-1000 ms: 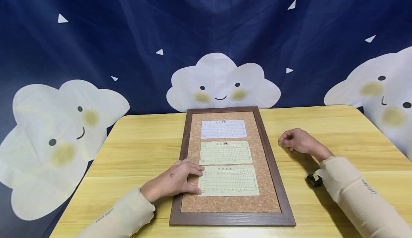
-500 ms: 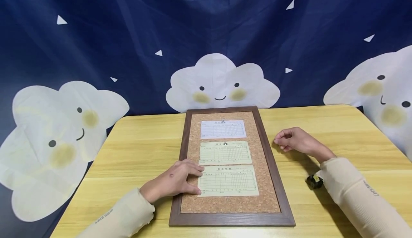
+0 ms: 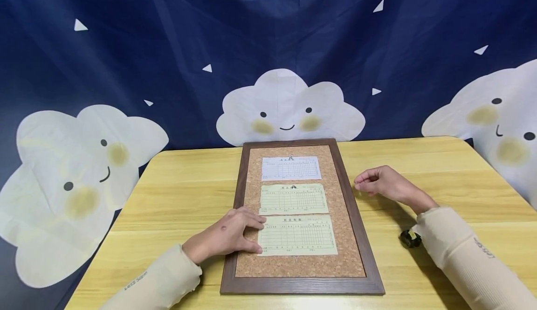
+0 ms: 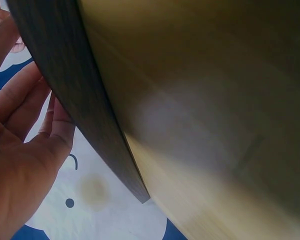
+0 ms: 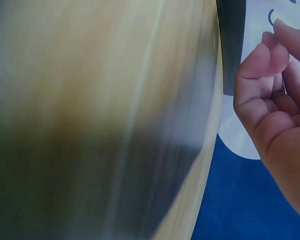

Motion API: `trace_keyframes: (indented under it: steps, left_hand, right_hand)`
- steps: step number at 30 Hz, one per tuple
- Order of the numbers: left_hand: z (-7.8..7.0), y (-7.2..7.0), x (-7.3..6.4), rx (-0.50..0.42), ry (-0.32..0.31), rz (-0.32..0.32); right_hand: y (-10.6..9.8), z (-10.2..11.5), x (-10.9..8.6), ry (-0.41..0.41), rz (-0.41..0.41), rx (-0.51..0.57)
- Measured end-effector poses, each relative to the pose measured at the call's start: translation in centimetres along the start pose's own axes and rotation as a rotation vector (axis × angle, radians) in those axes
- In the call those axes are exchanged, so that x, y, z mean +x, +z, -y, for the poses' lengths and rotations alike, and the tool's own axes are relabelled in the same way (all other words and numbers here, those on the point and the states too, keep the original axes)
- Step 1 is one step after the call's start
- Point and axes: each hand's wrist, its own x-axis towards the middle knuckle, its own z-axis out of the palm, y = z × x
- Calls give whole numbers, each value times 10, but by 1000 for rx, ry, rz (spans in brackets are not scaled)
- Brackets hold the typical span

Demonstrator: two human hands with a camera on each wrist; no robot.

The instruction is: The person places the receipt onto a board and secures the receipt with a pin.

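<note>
A cork board (image 3: pixel 352 254) with a dark brown frame lies on the table. Two slips are fixed near their top edges by small shiny pins: a white form slip (image 3: pixel 291 169) and a pale yellow form slip (image 3: pixel 293 200). Below them lies a second yellow form slip (image 3: pixel 298 236). My left hand (image 3: pixel 226 234) reaches over the frame's left side, thumb and fingertips touching that slip's left edge. Just outside the frame's right side hovers my right hand (image 3: pixel 388 184), its fingers curled and thumb close to the fingertips. Whether it pinches something tiny is unclear.
A small black object (image 3: pixel 410 238) with a yellow mark is at the right sleeve's cuff. The wooden table (image 3: pixel 176 184) extends to both sides of the board. Behind hangs a dark blue curtain (image 3: pixel 189 30) with printed clouds.
My right hand has shifted slightly left, nearer the board's frame, and its fingers have drawn in a little. The left hand and the slips stay where they were.
</note>
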Motion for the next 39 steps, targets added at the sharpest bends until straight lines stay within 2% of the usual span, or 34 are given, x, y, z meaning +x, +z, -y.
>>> trace_keyframes:
  steps: [10, 15, 39]
  left_hand:
    - [0, 0, 0, 0, 1, -6]
    - [-1, 0, 0, -2, -6, -3]
    - [-2, -1, 0, 2, -17, 9]
  right_hand:
    - [3, 5, -3, 4, -15, -11]
    - [6, 7, -4, -20, 11, 44]
    - [23, 21, -1, -111, 95, 81]
